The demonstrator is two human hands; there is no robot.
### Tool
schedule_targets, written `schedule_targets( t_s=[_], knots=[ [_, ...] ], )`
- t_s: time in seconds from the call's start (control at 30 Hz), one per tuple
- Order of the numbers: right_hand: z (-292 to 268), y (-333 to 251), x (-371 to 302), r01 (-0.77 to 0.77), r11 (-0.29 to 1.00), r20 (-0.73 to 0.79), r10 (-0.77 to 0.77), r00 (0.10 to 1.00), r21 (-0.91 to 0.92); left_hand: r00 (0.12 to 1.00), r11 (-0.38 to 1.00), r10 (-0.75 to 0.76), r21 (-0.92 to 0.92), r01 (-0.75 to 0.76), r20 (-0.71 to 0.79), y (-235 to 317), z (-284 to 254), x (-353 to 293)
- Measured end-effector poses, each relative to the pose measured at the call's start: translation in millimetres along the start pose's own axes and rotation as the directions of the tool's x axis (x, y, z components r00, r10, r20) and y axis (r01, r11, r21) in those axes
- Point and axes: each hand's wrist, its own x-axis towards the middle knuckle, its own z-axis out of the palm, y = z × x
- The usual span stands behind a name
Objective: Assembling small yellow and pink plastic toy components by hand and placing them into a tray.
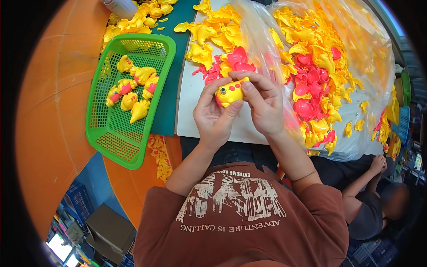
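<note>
Between my two hands, above the near edge of the white tabletop, is a small yellow plastic toy figure [232, 92] with red spots and a dark round eye. My left hand [214, 111] grips it from the left, thumb along its lower side. From the right, my right hand [263, 100] closes on the same toy, thumb pressed on its upper face. Both hands partly cover the figure. Just beyond my fingers lie red shell pieces [238, 58] and loose yellow plastic parts [215, 29].
To the left stands a green basket [91, 120] holding several yellow-and-red toy figures [129, 101]. Piles of yellow parts [307, 26] and red shells [311, 84] lie on a clear plastic bag [258, 26]. Another person [367, 204] sits at the lower right; cardboard boxes [111, 227] stand lower left.
</note>
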Motion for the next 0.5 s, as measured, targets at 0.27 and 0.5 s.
schedule_targets(
  t_s=[0.27,0.5],
  knots=[
    [-4,8,5,-0.001,0.998,-0.050,-0.002,0.999,-0.058,0.999,0.997,0.045,0.060,-0.046,0.014,4,7,-2],
    [18,10,10,-0.046,0.985,-0.226,0.008,0.974,-0.167,0.999,0.977,0.034,0.211,-0.030,-0.017,-3,2,-3]
  ],
)
